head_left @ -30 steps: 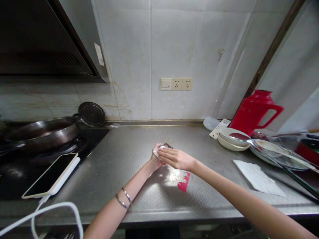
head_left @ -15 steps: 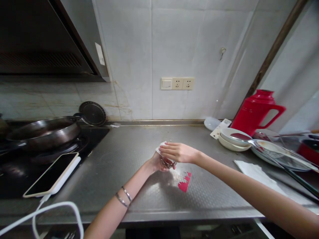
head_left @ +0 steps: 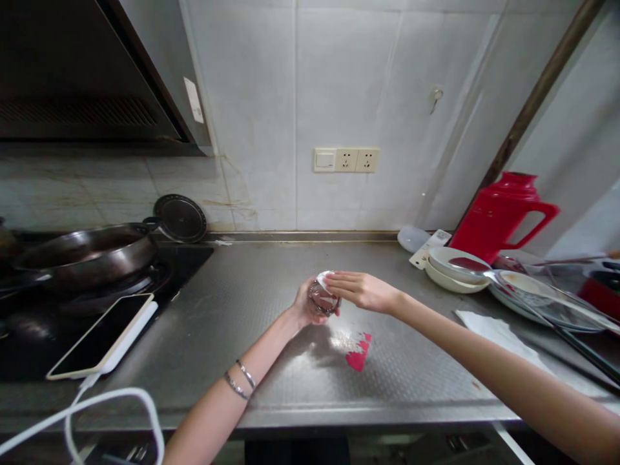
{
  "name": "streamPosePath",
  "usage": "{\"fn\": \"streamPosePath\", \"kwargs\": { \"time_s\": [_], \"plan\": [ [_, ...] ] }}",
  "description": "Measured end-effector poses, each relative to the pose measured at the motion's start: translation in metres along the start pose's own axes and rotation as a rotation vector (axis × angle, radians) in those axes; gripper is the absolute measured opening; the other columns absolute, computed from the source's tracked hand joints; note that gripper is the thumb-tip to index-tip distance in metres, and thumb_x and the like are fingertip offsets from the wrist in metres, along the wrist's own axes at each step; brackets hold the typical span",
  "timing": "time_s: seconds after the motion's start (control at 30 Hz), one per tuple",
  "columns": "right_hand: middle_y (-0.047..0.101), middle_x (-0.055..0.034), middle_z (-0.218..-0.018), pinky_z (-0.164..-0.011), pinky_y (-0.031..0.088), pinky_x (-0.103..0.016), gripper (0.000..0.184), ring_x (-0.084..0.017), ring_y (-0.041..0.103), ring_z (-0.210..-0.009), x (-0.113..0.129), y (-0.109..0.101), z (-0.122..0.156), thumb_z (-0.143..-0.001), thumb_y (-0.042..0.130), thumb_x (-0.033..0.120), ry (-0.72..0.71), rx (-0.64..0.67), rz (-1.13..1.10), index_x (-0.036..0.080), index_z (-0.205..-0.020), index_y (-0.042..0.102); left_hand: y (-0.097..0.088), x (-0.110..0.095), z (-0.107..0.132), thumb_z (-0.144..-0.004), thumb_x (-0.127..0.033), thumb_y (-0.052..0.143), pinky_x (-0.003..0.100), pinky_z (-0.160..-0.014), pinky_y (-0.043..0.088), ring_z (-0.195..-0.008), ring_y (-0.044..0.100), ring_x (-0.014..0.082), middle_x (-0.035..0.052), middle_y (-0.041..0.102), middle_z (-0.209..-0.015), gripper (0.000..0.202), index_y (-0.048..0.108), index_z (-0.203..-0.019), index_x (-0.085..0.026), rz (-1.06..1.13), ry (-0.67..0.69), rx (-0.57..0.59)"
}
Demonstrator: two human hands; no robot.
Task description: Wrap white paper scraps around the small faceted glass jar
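Note:
Above the steel counter (head_left: 271,381), my left hand (head_left: 303,308) is wrapped round a small clear glass (head_left: 322,299) that is tilted on its side. My right hand (head_left: 359,290) presses a white tissue (head_left: 323,278) against the glass's rim with its fingers held together. Both hands hover over a red spill (head_left: 359,354) with a whitish smear beside it on the counter.
A dark wok (head_left: 82,253) sits on the stove at left, with a round lid (head_left: 180,218) behind it. A phone (head_left: 103,336) with a white cable (head_left: 106,407) lies near the front. Right: red jug (head_left: 498,214), stacked bowls (head_left: 453,266), plates with a spoon, a paper towel (head_left: 504,339).
Both hands have lifted and turned the glass slightly; the right hand with the tissue has shifted from covering the glass to its upper rim. The view has drifted a little.

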State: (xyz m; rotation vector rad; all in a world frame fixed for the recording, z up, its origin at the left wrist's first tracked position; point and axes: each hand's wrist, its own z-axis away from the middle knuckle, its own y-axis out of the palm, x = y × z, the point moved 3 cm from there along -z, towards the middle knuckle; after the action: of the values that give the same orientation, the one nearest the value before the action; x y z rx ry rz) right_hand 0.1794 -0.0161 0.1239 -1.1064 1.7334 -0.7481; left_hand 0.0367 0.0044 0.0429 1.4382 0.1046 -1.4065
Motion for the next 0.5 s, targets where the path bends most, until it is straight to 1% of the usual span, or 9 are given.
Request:
{"fn": "streamPosePath", "kwargs": {
  "time_s": [0.1, 0.23, 0.3, 0.4, 0.5],
  "plan": [
    [0.063, -0.0166, -0.12, -0.102, 0.047, -0.04, 0.039, -0.023, 0.05, -0.124, 0.001, 0.004, 0.011, -0.088, 0.037, 0.0, 0.081, -0.012, 0.012, 0.006, -0.121, 0.057, -0.004, -0.001, -0.002, -0.08, -0.057, 0.028, 0.022, -0.03, 0.024, -0.035, 0.049, 0.0171, 0.0184, 0.067, -0.064, 0.057, 0.06, -0.081, -0.01, 0.04, 0.036, -0.072],
    [0.062, -0.0165, -0.122, -0.1, 0.048, -0.041, 0.05, -0.023, 0.052, -0.122, 0.013, 0.013, 0.019, -0.079, 0.034, -0.007, 0.202, -0.065, 0.016, 0.007, -0.119, 0.058, -0.004, 0.002, -0.006, -0.079, -0.059, 0.028, 0.023, -0.031, 0.023, -0.032, 0.047, 0.0162, 0.0173, 0.067, -0.064, 0.06, 0.061, -0.084, -0.009, 0.07, 0.087, -0.115],
    [0.062, -0.017, -0.122, -0.1, 0.048, -0.042, 0.051, -0.024, 0.052, -0.122, 0.024, 0.019, 0.019, -0.077, 0.033, -0.007, 0.276, -0.096, -0.004, 0.007, -0.119, 0.059, -0.005, 0.005, -0.007, -0.079, -0.058, 0.032, 0.023, -0.032, 0.023, -0.035, 0.047, 0.0156, 0.0135, 0.065, -0.059, 0.057, 0.061, -0.082, -0.009, 0.13, 0.136, -0.19],
    [0.064, -0.0173, -0.118, -0.1, 0.049, -0.042, 0.052, -0.024, 0.052, -0.122, 0.042, 0.029, 0.015, -0.077, 0.033, -0.007, 0.399, -0.162, -0.022, 0.007, -0.119, 0.059, -0.01, 0.007, -0.009, -0.08, -0.056, 0.036, 0.022, -0.035, 0.026, -0.037, 0.046, 0.0141, 0.0057, 0.058, -0.049, 0.052, 0.061, -0.079, -0.011, 0.202, 0.215, -0.296],
    [0.062, -0.0169, -0.122, -0.098, 0.05, -0.041, 0.057, -0.023, 0.053, -0.121, 0.059, 0.042, 0.011, -0.075, 0.032, -0.006, 0.551, -0.214, -0.046, 0.01, -0.125, 0.054, -0.016, 0.008, -0.01, -0.079, -0.058, 0.036, 0.022, -0.036, 0.027, -0.036, 0.044, 0.0126, 0.0036, 0.057, -0.048, 0.052, 0.062, -0.08, -0.013, 0.246, 0.238, -0.325]
  ]
}}
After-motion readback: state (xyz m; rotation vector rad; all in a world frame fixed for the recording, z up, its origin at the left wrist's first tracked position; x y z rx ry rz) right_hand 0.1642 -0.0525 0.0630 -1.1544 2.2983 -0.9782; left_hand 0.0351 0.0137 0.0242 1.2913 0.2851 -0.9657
